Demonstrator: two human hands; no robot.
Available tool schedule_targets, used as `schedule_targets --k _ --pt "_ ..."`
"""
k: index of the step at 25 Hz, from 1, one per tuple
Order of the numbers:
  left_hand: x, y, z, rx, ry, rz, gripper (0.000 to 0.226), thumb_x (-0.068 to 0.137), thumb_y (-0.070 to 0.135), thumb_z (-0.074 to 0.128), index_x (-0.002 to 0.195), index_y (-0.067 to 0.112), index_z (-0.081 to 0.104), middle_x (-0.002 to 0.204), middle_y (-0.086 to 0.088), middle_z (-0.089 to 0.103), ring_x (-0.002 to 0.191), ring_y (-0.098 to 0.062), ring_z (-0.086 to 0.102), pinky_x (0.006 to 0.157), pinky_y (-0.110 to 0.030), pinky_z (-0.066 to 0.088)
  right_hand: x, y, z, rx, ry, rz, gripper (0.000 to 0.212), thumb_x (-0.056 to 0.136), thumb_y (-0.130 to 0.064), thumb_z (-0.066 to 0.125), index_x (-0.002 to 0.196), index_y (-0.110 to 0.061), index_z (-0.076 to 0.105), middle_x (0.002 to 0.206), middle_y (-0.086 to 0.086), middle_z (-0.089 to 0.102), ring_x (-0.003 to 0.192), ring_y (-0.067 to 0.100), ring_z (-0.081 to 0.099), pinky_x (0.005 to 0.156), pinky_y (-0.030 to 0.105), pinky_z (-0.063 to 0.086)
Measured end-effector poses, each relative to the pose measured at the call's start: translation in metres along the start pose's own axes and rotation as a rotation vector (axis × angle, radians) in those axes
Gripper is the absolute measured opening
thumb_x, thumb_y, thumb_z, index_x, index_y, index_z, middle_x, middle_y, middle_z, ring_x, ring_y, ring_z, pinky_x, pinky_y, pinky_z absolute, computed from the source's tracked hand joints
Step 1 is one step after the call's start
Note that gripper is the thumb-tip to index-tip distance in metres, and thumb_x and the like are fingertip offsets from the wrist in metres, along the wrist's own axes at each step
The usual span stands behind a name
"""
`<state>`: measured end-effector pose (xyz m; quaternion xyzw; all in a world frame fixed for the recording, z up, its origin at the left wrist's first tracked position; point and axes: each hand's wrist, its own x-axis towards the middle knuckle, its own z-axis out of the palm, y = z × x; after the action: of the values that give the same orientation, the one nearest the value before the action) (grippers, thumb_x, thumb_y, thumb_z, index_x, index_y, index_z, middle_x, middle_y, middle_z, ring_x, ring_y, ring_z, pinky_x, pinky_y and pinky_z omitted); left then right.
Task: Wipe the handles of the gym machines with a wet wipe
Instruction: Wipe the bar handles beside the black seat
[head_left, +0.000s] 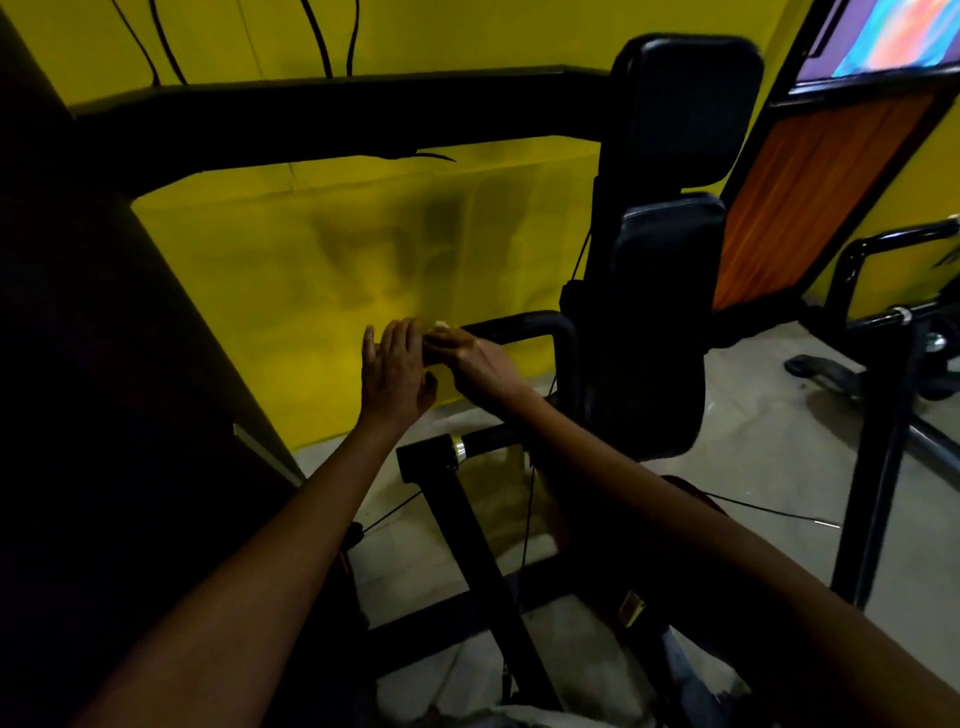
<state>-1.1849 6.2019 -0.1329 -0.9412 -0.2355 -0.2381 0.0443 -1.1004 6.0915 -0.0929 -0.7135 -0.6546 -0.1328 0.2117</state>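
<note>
Forearms fill the bottom of the view, both reaching forward to the machine's upper handle (514, 326), a black bar running left from a bent tube beside the dark seat pads (670, 244). Step in hand looks like the wiping of this handle's free end. Right hand (480, 364) is curled over the bar tip with a pale scrap, likely the wet wipe (442, 326), showing just above its fingers; most of the wipe is hidden, so how it wraps the bar is unclear. Left hand (396, 370) is flat, fingers straight and together, holding nothing, set against the handle's end and just beside the right hand. Next move, my guess: slide the wipe along the bar toward the bend, then drop to the lower handle (485, 440) with the metal ring, near below and untouched by either hand. Lighting is dim, detail poor.
</note>
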Motion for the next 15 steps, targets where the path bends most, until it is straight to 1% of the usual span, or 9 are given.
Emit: schedule_targets --k 2,3,5,6,7,9,11,13,15 --pt "0.002 0.0 0.001 0.02 -0.036 0.021 0.06 0.066 0.022 0.077 0.118 0.001 0.055 0.109 -0.015 0.061 0.103 -0.033 0.057 0.104 -0.051 0.034 -0.005 0.016 -0.004 -0.062 0.025 -0.045 0.041 0.063 0.012 0.051 0.095 -0.003 0.073 0.102 0.017 0.07 0.094 0.034 0.068 0.068 0.036 0.056" --pt "0.002 0.0 0.002 0.04 -0.032 0.019 0.06 0.061 0.021 0.079 0.113 0.0 0.057 0.103 -0.016 0.062 0.095 -0.033 0.059 0.1 -0.05 0.038 -0.012 0.029 -0.007 -0.068 0.041 0.003 0.041 0.067 0.012 0.05 0.099 -0.002 0.072 0.105 0.018 0.069 0.097 0.034 0.067 0.071 0.037 0.056" --pt "0.0 0.0 0.003 0.065 -0.023 0.009 0.063 0.057 0.023 0.081 0.111 0.0 0.058 0.099 -0.016 0.062 0.091 -0.033 0.06 0.097 -0.049 0.04 -0.021 0.049 -0.01 -0.078 0.092 0.227 0.041 0.078 0.011 0.047 0.11 -0.004 0.068 0.118 0.017 0.064 0.107 0.033 0.062 0.078 0.039 0.054" --pt "-0.001 0.001 0.004 0.066 -0.017 0.002 0.063 0.057 0.024 0.081 0.111 0.0 0.058 0.099 -0.016 0.062 0.092 -0.033 0.059 0.098 -0.048 0.04 -0.021 0.049 -0.008 -0.078 0.111 0.3 0.04 0.08 0.009 0.047 0.111 -0.006 0.067 0.12 0.016 0.062 0.109 0.032 0.061 0.078 0.04 0.053" --pt "-0.002 0.002 0.004 0.067 -0.01 -0.003 0.063 0.057 0.025 0.08 0.111 0.001 0.058 0.099 -0.016 0.062 0.093 -0.033 0.059 0.098 -0.048 0.039 -0.018 0.04 -0.006 -0.063 0.129 0.307 0.038 0.08 0.009 0.048 0.108 -0.006 0.068 0.119 0.016 0.063 0.106 0.032 0.062 0.074 0.04 0.054" --pt "-0.002 0.004 0.004 0.064 0.01 -0.005 0.06 0.058 0.025 0.079 0.108 0.002 0.058 0.098 -0.014 0.061 0.092 -0.032 0.059 0.099 -0.046 0.039 -0.007 0.014 0.004 -0.015 0.131 0.155 0.036 0.072 0.011 0.052 0.099 -0.003 0.07 0.108 0.017 0.067 0.096 0.032 0.066 0.068 0.037 0.056" --pt "-0.002 0.003 0.004 0.06 0.018 0.008 0.057 0.058 0.023 0.078 0.107 0.002 0.057 0.097 -0.013 0.061 0.091 -0.031 0.058 0.098 -0.046 0.039 -0.001 0.002 0.012 -0.027 0.076 0.007 0.038 0.065 0.015 0.056 0.094 -0.003 0.072 0.105 0.016 0.069 0.096 0.033 0.067 0.07 0.034 0.056" --pt "-0.003 0.001 0.005 0.078 0.006 0.018 0.058 0.06 0.024 0.078 0.11 0.002 0.056 0.099 -0.014 0.06 0.093 -0.032 0.058 0.099 -0.046 0.039 -0.007 0.016 0.008 -0.042 0.026 0.022 0.04 0.067 0.017 0.05 0.095 -0.002 0.072 0.109 0.017 0.068 0.103 0.035 0.064 0.079 0.042 0.054" --pt "-0.003 0.001 0.006 0.082 0.009 0.011 0.06 0.061 0.023 0.078 0.113 0.001 0.056 0.101 -0.015 0.06 0.094 -0.033 0.058 0.098 -0.047 0.039 -0.025 0.043 -0.003 -0.094 0.075 0.097 0.046 0.068 0.017 0.043 0.098 -0.002 0.071 0.112 0.017 0.067 0.106 0.034 0.063 0.082 0.044 0.053"
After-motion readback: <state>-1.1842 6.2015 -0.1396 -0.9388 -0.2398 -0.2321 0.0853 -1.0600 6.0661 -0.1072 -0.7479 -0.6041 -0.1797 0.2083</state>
